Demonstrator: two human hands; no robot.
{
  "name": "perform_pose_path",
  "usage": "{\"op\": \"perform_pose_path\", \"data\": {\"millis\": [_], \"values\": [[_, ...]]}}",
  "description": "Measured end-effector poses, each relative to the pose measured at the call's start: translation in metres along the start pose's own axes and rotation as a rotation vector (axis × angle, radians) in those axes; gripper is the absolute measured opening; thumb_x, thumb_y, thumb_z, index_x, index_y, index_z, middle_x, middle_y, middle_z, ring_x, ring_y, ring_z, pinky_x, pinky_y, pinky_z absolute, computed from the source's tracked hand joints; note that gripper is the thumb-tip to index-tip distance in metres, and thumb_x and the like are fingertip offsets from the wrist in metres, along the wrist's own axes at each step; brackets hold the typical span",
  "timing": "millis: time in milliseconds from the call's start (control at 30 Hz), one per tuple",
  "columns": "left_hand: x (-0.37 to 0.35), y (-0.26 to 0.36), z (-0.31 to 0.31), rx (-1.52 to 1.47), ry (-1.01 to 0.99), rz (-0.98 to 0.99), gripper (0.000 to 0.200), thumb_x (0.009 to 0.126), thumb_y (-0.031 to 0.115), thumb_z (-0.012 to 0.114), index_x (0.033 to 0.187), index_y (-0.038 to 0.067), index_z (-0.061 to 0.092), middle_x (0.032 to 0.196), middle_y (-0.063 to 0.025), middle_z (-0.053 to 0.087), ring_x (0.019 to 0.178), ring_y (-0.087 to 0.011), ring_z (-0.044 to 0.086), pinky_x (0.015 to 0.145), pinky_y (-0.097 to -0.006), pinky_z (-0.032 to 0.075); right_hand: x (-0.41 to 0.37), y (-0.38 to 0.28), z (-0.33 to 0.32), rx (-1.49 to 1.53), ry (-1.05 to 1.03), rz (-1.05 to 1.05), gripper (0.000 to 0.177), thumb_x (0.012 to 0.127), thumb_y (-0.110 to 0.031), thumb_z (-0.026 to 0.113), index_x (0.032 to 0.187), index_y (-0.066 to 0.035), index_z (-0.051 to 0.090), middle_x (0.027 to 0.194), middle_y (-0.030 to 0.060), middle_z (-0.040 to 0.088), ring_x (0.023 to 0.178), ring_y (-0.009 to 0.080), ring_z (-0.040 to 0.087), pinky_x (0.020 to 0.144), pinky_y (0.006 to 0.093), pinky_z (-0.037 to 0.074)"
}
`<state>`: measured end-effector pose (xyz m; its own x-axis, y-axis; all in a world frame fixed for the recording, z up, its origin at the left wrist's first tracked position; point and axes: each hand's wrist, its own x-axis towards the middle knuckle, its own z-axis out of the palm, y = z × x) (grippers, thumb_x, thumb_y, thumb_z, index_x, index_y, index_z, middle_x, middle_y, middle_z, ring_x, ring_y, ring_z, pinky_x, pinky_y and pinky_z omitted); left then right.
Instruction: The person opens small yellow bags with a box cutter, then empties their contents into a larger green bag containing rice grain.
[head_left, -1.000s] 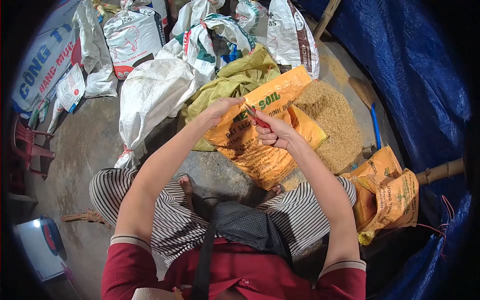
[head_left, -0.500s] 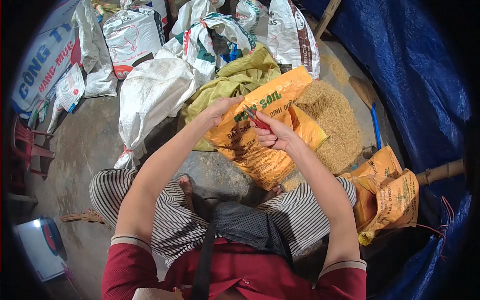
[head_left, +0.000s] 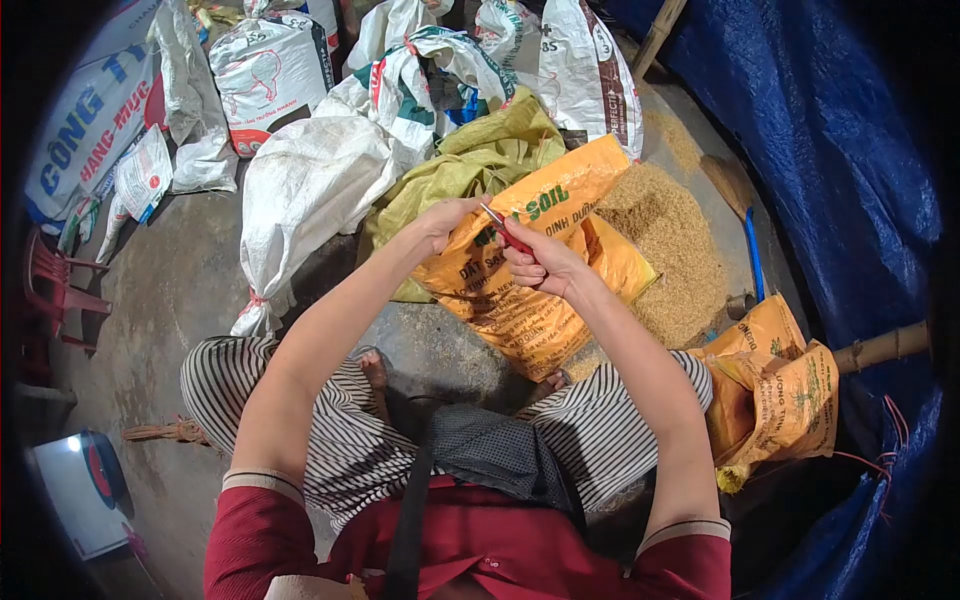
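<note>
An orange soil bag (head_left: 520, 290) with green and dark lettering stands on the concrete floor in front of my knees. My left hand (head_left: 445, 218) pinches the bag's top edge and holds it up. My right hand (head_left: 540, 265) grips small red-handled scissors (head_left: 505, 232), whose tip points up and left at that top edge, close to my left fingers. Both forearms reach forward over my striped trousers.
A heap of rice husks (head_left: 665, 245) lies right of the bag. More orange bags (head_left: 775, 385) sit at the right by a blue tarp (head_left: 820, 150). White sacks (head_left: 310, 190) and a yellow-green sack (head_left: 470, 165) lie behind. A red plastic chair (head_left: 55, 290) stands at left.
My right hand and the scissors have shifted slightly up and left along the bag's top edge. My left hand keeps its hold on the bag.
</note>
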<state>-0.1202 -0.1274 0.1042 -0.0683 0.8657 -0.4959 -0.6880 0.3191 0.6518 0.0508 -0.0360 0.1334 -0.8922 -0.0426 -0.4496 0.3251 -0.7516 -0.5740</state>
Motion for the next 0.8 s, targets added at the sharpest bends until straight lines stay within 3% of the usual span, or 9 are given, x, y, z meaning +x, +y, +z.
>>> {"op": "perform_pose_path", "data": {"millis": [133, 433, 500, 600, 800], "values": [[0.002, 0.002, 0.001, 0.034, 0.074, 0.024, 0.026, 0.091, 0.024, 0.046, 0.1, 0.001, 0.055, 0.092, -0.0094, 0.061, 0.079, -0.0169, 0.06, 0.069, -0.0294, 0.051, -0.001, -0.003, 0.007, -0.151, 0.101, -0.036, 0.028, 0.091, -0.035, 0.045, 0.081, -0.01, 0.049, 0.046, -0.0059, 0.03, 0.035, 0.0045, 0.024, 0.032, 0.0208, 0.018], [-0.007, 0.012, 0.017, 0.046, 0.105, 0.026, 0.028, 0.089, 0.024, 0.05, 0.102, 0.0, 0.056, 0.097, -0.011, 0.061, 0.083, -0.0179, 0.06, 0.074, -0.0294, 0.05, -0.015, -0.027, 0.008, -0.036, 0.045, -0.001, 0.029, 0.091, -0.037, 0.044, 0.081, -0.01, 0.049, 0.046, -0.0069, 0.03, 0.034, 0.0043, 0.023, 0.033, 0.0189, 0.018], [-0.002, 0.01, 0.013, 0.043, 0.128, 0.038, 0.029, 0.089, 0.023, 0.05, 0.105, 0.0, 0.055, 0.099, -0.0116, 0.061, 0.084, -0.0185, 0.06, 0.075, -0.0313, 0.05, -0.018, -0.026, 0.01, -0.096, 0.068, -0.007, 0.029, 0.09, -0.037, 0.045, 0.08, -0.01, 0.048, 0.046, -0.0069, 0.03, 0.035, 0.0038, 0.023, 0.033, 0.0184, 0.017], [0.004, 0.009, 0.008, 0.053, 0.128, 0.066, 0.029, 0.088, 0.023, 0.051, 0.105, -0.001, 0.054, 0.1, -0.0115, 0.061, 0.084, -0.0189, 0.06, 0.074, -0.032, 0.05, -0.016, -0.018, 0.012, -0.353, 0.16, 0.151, 0.031, 0.092, -0.038, 0.042, 0.085, -0.008, 0.049, 0.047, -0.0075, 0.029, 0.034, 0.0024, 0.022, 0.031, 0.018, 0.018], [0.003, 0.01, 0.008, -0.019, 0.102, 0.014, 0.029, 0.088, 0.023, 0.051, 0.104, 0.0, 0.055, 0.1, -0.012, 0.061, 0.084, -0.0192, 0.061, 0.074, -0.0323, 0.05, -0.008, -0.003, 0.009, -0.215, 0.084, 0.177, 0.03, 0.092, -0.037, 0.04, 0.086, -0.008, 0.048, 0.046, -0.0073, 0.029, 0.034, 0.0024, 0.023, 0.031, 0.0184, 0.019]]}}
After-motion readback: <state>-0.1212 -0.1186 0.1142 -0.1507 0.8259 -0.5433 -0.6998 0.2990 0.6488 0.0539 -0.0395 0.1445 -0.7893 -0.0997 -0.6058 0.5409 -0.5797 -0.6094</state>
